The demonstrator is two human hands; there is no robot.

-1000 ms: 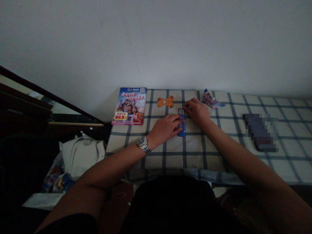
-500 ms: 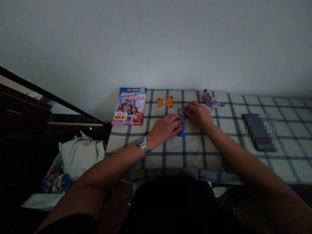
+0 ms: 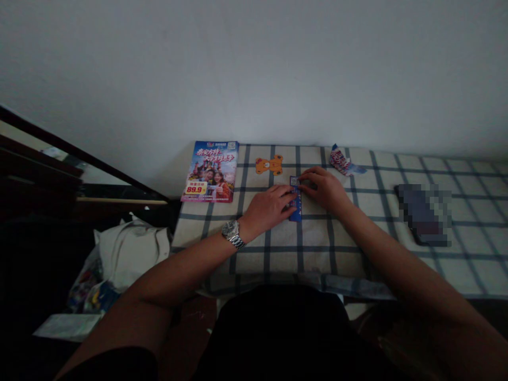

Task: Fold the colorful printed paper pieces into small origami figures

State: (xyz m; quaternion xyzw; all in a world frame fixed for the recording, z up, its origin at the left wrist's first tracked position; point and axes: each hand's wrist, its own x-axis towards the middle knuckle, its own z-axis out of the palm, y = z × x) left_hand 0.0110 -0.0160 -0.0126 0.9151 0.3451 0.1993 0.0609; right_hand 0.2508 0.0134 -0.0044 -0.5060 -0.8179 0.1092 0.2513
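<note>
A flyer folded into a narrow blue strip [image 3: 295, 215], with a QR code at its far end, lies on the checked cloth between my hands. My left hand [image 3: 268, 207], with a metal watch at the wrist, lies across it from the left, fingers stretched out and a little apart on the paper. From the right, my right hand [image 3: 323, 186] has its fingers bent together in a pinch at the strip's upper right edge. The fingers hide part of the strip's middle.
A stack of printed flyers [image 3: 212, 172] lies to the left. Beyond my hands is a bear-shaped cutout [image 3: 269, 165]; a crumpled piece of flyer [image 3: 342, 161] sits near the wall. A dark phone [image 3: 423, 214] lies right. A white bag [image 3: 133, 248] stands below left.
My right hand's fingers have shifted very slightly at the edge of the strip. The left hand and the strip stay almost in place.
</note>
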